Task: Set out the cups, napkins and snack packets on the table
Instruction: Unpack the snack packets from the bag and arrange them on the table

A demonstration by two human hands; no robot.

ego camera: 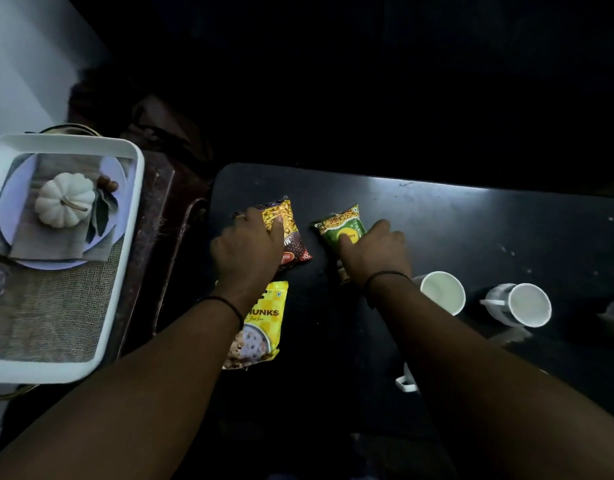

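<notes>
Seen from the head camera in a dim room, a person leaned over a black table, both bare arms stretched forward. The left hand lay flat on a brown-and-yellow snack packet, fingers spread over its near half, pressing rather than gripping. The right hand rested likewise, palm down and loose, on a green packet just beside the first. A third, yellow packet lay nearer the person, partly under the left wrist. To the right stood two white cups, the farther cup well apart from the packets; a third cup's handle showed beneath the right forearm. At left, off the table, sat a white tray printed with a plate and small white pumpkin. Napkins could not be made out.
</notes>
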